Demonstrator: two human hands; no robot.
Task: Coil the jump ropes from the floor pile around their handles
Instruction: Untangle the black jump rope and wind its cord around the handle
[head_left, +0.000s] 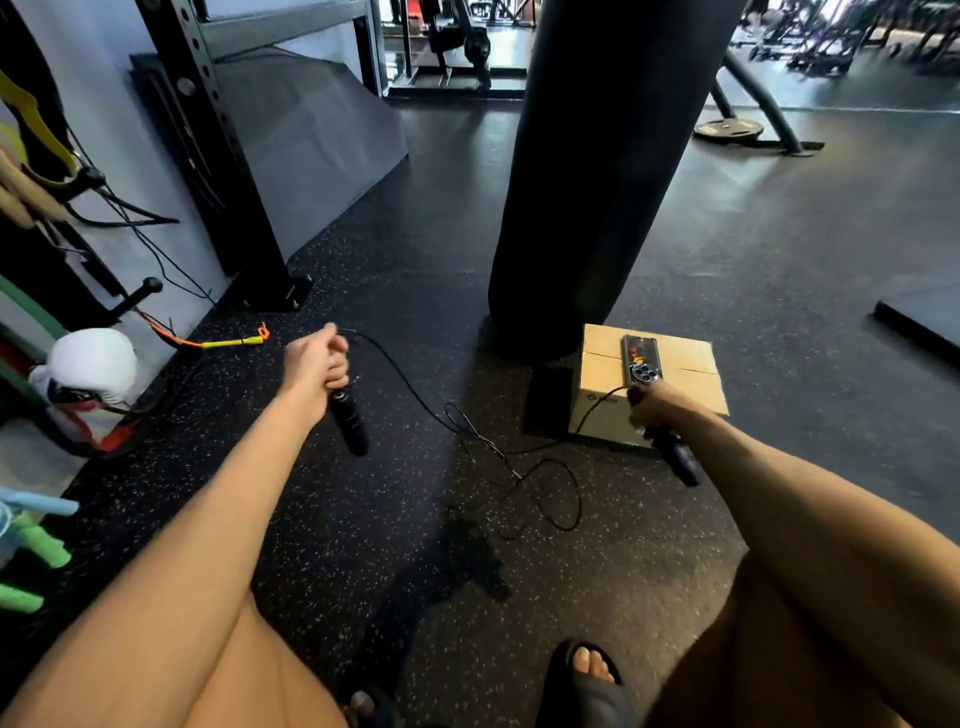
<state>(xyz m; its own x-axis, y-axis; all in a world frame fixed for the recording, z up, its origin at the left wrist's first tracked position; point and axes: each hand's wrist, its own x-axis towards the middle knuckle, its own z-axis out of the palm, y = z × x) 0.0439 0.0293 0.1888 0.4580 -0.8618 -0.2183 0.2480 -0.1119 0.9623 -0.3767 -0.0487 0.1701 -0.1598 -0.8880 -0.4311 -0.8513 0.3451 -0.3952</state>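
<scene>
The black jump rope (467, 431) ran from 1 handle to the other, its slack middle lying in loose, crossed loops on the rubber floor (727, 249) between the 2 fists. The left hand (314, 364) was closed around the left handle (349, 423), which pointed down below the curled fingers (337, 371); cord left the fist at its top. The right hand (652, 410) was closed around the right handle (675, 457), its end jutting out behind the fist. Just beyond the right knuckles sat a cardboard box (675, 364) with a phone (641, 358) on top. Judged step: bring both handles together, then wind with steady tension, first shaking out the crossed loops to avoid knots.
</scene>
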